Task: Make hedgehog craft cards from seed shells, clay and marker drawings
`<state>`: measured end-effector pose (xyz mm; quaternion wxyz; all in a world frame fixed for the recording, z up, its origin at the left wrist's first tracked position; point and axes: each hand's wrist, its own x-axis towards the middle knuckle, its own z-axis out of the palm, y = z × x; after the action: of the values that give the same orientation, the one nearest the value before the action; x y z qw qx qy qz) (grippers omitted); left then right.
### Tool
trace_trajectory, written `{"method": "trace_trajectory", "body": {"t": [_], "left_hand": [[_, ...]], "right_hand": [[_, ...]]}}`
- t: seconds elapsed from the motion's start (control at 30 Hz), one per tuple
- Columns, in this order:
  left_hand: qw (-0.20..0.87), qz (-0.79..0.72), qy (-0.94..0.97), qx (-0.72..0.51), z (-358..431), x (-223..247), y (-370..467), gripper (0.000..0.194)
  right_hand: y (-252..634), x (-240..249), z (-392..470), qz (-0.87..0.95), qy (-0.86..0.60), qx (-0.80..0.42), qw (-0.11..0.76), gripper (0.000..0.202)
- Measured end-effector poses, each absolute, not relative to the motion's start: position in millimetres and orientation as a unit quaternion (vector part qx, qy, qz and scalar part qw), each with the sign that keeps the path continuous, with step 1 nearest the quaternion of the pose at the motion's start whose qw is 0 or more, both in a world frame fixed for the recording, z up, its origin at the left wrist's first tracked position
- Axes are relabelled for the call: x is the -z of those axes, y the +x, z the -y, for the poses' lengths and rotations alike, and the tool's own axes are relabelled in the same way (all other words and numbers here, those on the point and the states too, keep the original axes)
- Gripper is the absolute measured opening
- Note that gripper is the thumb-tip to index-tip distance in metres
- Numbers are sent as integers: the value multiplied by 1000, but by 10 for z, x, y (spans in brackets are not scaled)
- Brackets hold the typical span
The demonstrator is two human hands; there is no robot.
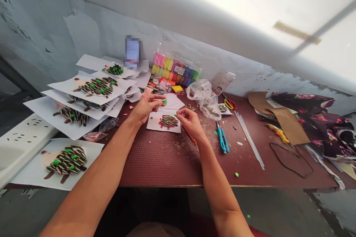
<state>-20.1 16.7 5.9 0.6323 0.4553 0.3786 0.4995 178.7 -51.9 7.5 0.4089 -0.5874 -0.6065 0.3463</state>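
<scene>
My left hand [146,108] pinches a small lump of green clay [164,102] above the back edge of a white card. That card [155,126] lies flat on the table and bears a hedgehog figure [169,121] made of striped seeds with green dots. My right hand [190,119] is at the card's right side, thumb and finger closed on a small green clay piece [175,115]. An orange-red stick [190,135] lies partly under my right hand.
Stacked hedgehog cards [62,92] fill the left, beside a power strip [25,137]. Behind are colored clay packs [175,69], a plastic bag [204,94] and a white bottle [224,81]. To the right lie a blue cutter [222,139], scissors [230,104], glue sticks [250,140] and a glue gun [279,133].
</scene>
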Motion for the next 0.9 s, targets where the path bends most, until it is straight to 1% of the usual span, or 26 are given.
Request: {"method": "trace_trajectory", "body": {"t": [0.13, 0.23, 0.37, 0.57, 0.9], "left_hand": [[629, -369, 513, -452, -115, -50, -126, 16], [654, -349, 537, -403, -68, -47, -78, 14], [699, -319, 531, -358, -25, -55, -55, 20], [710, -303, 523, -362, -12, -73, -54, 27], [709, -289, 514, -387, -1, -22, -29, 30]], "right_hand": [[1736, -89, 524, 588, -545, -387, 456, 24], [1696, -94, 519, 586, -532, -372, 486, 26], [1668, -74, 520, 591, -537, -336, 499, 26], [1669, -47, 529, 595, -543, -323, 498, 25], [1643, -46, 553, 599, -541, -323, 494, 22]]}}
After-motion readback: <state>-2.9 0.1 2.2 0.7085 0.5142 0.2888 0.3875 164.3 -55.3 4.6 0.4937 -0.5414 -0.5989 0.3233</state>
